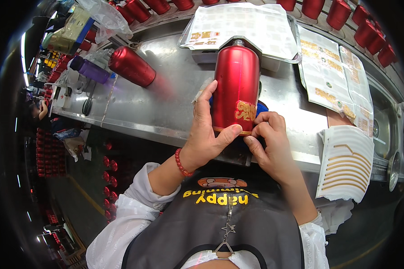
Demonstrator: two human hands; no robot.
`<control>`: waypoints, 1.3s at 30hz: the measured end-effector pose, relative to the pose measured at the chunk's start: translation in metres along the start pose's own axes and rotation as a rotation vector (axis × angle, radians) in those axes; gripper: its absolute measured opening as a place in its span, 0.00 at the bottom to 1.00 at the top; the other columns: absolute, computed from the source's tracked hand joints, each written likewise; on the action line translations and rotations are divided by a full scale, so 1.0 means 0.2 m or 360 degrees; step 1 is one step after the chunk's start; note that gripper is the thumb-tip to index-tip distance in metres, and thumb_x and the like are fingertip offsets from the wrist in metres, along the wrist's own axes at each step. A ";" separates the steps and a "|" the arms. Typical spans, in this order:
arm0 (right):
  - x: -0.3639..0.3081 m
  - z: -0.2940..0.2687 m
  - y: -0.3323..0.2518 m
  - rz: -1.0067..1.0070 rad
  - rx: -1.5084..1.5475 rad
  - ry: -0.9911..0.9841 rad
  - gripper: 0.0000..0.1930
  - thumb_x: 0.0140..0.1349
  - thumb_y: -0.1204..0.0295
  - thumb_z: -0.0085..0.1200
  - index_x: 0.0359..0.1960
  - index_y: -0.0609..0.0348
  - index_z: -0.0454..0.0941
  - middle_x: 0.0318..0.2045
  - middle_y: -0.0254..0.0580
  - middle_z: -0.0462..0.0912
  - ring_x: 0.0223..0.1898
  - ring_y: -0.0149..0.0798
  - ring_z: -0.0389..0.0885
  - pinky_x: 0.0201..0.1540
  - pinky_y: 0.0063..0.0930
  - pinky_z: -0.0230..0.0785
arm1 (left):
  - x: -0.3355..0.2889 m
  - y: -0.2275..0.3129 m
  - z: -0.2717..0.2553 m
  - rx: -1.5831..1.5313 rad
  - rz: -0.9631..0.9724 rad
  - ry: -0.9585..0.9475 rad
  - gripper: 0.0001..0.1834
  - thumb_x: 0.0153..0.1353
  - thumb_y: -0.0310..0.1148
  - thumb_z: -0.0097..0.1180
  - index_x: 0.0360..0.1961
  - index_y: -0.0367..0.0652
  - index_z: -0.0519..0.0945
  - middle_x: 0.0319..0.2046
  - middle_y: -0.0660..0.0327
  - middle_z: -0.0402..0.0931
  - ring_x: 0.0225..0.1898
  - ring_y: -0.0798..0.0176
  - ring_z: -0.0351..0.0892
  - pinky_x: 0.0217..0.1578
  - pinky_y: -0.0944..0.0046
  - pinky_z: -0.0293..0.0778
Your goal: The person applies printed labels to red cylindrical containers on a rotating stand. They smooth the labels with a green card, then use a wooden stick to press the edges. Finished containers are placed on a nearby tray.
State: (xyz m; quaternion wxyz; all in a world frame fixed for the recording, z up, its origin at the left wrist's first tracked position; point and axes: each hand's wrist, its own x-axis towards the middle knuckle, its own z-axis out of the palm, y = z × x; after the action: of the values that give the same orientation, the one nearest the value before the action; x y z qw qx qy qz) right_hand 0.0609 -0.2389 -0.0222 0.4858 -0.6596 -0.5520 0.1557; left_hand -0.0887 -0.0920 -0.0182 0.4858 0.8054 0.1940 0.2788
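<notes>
A shiny red metal bottle (236, 74) is in front of me with its base toward me. My left hand (204, 125) is closed round its left side and base, the thumb lying across the lower edge. A gold decal (246, 110) shows on the lower right of the bottle's body, and a thin gold strip (226, 130) runs round near the base. At the strip's right end my right hand (272, 141) has its fingers and thumb pinched together; the end between them is hidden. Something blue (261, 107) shows behind the bottle.
Another red bottle (132, 66) and a purple bottle (90, 69) are on the metal table (166, 107) at left. Decal sheets (244, 20) cover a tray behind; more sheets (330, 71) are at right. A sheet of gold strips (347, 163) overhangs the near edge, by a sink (390, 121).
</notes>
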 end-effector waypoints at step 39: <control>0.01 0.02 -0.01 0.0013 -0.0086 0.0036 0.10 0.54 0.78 0.65 0.30 0.61 0.73 0.43 0.49 0.72 0.48 0.51 0.69 0.53 0.41 0.64 | -0.09 -0.07 0.02 -0.0239 -0.0039 0.0340 0.31 0.66 0.42 0.62 0.64 0.40 0.66 0.58 0.52 0.67 0.61 0.52 0.62 0.66 0.53 0.55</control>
State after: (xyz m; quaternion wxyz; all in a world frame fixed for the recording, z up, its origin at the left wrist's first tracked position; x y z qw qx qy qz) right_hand 0.0569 -0.2355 -0.0224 0.4735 -0.6765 -0.5477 0.1352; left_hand -0.1008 -0.0994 -0.0366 0.5245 0.7301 0.2330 0.3709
